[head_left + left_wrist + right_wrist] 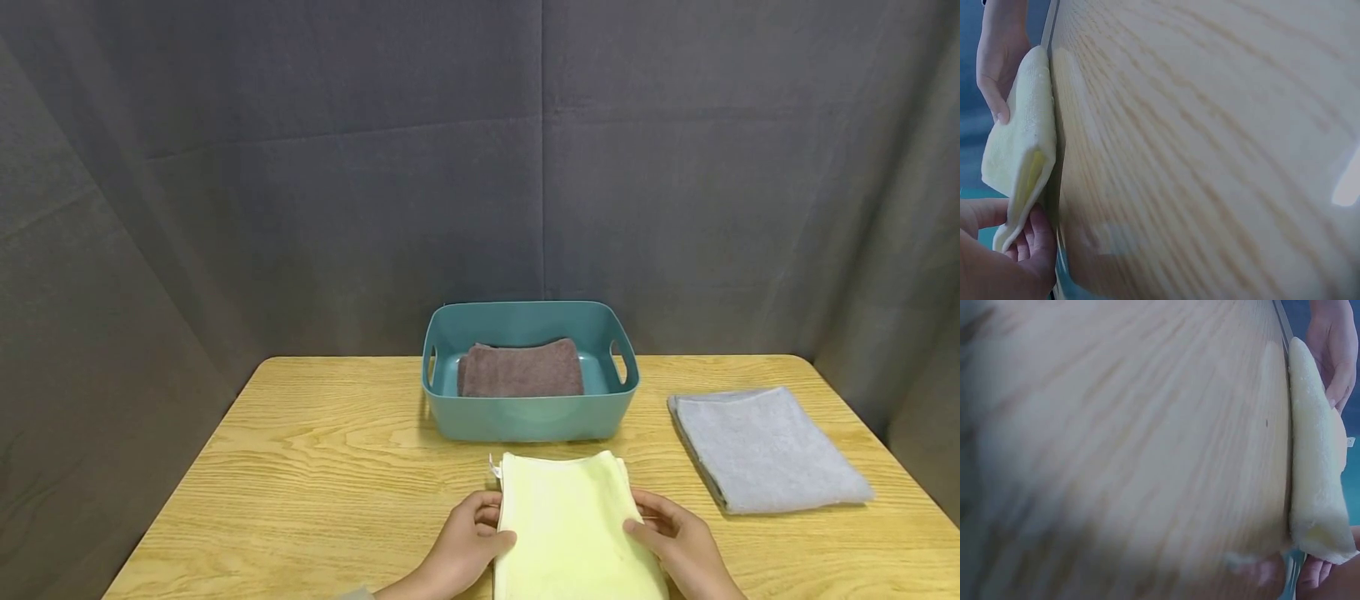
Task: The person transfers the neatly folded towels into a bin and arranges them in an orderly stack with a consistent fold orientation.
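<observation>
A folded pale yellow towel (570,525) lies at the near middle of the table, with a small white tag at its far left corner. My left hand (465,546) pinches its left edge, thumb on top and fingers beneath. On the opposite edge my right hand (678,542) grips the towel the same way. In the left wrist view the layers of the yellow towel (1025,137) show at its folded side, between the thumb and fingers of the left hand (1016,250). The right wrist view shows the towel's thick rolled-looking edge (1316,456) close over the wood.
Just beyond the towel stands a teal basket (525,419) with side handle holes, and a folded brown towel (525,371) lies inside it. A folded grey towel (768,454) rests on the right of the wooden table (300,483). Grey curtains (375,208) hang behind.
</observation>
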### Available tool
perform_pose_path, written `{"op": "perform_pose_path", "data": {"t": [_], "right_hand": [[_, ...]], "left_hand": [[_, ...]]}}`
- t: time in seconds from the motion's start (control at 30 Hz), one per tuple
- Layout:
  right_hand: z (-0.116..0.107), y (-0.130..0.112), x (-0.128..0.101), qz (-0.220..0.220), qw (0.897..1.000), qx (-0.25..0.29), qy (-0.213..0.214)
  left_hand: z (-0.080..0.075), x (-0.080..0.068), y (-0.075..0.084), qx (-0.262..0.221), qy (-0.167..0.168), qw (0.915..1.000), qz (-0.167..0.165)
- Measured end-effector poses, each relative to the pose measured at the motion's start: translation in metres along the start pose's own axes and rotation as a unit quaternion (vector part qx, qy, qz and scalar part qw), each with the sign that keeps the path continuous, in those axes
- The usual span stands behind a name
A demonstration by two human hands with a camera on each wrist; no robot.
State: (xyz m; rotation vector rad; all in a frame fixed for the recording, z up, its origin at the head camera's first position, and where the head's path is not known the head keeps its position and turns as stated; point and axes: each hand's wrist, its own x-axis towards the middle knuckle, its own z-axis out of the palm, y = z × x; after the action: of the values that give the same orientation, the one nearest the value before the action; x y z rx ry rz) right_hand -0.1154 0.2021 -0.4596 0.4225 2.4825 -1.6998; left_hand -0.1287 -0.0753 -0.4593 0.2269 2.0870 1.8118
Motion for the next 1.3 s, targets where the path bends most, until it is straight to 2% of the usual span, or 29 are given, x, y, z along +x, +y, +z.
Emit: {"op": "perform_pose_path", "data": {"t": [0.63,0.93,1.3], "right_hand": [[-0.003,-0.007,-0.005,-0.022,1.000,-0.002,0.007],[-0.005,-0.010,-0.007,-0.016,1.000,-0.009,0.006],[-0.006,-0.017,-0.014,-0.017,1.000,-0.001,0.006]], "left_hand": [[0.000,-0.001,0.004,-0.008,0.002,1.0000,-0.004],[-0.003,-0.004,0.008,-0.017,-0.003,0.9998,-0.006],[-0.003,-0.010,0.013,-0.013,0.015,0.9998,0.007]]}}
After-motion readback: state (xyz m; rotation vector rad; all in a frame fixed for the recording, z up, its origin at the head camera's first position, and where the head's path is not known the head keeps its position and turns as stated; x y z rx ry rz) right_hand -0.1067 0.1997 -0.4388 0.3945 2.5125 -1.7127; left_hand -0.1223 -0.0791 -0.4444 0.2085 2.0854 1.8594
